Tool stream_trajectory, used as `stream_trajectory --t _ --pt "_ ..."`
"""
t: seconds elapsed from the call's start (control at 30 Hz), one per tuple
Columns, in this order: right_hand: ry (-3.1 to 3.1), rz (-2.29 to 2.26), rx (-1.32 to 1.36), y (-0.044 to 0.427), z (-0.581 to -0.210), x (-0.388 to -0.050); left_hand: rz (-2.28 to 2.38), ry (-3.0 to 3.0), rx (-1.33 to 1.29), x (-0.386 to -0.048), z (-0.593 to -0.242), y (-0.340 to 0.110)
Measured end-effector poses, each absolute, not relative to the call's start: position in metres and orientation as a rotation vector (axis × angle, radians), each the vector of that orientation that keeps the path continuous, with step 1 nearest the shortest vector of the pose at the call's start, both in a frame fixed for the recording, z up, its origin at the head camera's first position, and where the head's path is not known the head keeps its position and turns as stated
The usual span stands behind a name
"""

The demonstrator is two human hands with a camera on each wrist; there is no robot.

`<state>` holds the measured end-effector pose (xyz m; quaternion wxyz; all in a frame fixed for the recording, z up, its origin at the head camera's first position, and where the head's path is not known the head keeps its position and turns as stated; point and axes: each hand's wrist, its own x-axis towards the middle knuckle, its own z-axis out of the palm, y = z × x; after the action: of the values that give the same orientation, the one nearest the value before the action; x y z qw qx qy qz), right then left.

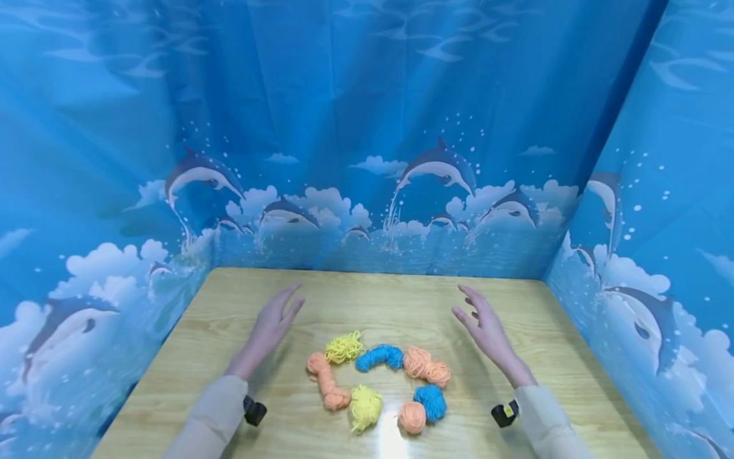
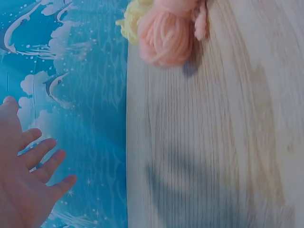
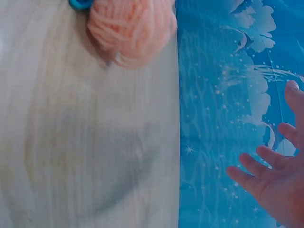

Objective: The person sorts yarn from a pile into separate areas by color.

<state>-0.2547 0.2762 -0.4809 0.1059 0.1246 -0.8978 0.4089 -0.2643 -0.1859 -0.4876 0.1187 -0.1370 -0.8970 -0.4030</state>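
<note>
Both hands hover above the table on either side of a loose group of yarn bundles. My left hand (image 1: 274, 322) has its fingers extended and holds nothing; nearest to it are a yellow yarn bundle (image 1: 344, 348) and a long peach skein (image 1: 328, 381). Empty too, my right hand (image 1: 484, 326) has its fingers spread, with a peach skein (image 1: 426, 366) closest. Between them lie a blue skein (image 1: 380, 357), a second yellow bundle (image 1: 365, 408), a blue ball (image 1: 431, 402) and a peach ball (image 1: 411, 417). In the wrist views, peach yarn (image 2: 166, 38) shows near the top.
The yarn lies on a wood-grain table (image 1: 229, 306). Blue curtains (image 1: 367, 95) printed with dolphins stand along its back and both sides. A small black camera is strapped to each wrist. A bright reflection shows near the front of the table.
</note>
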Motion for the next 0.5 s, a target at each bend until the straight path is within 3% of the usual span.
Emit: stream_trajectory --t 0.5 --pt "-2.654 1.369 0.450 0.252 -0.500 -0.238 -1.326 -2.501 -0.511 -0.249 -0.489 -0.157"
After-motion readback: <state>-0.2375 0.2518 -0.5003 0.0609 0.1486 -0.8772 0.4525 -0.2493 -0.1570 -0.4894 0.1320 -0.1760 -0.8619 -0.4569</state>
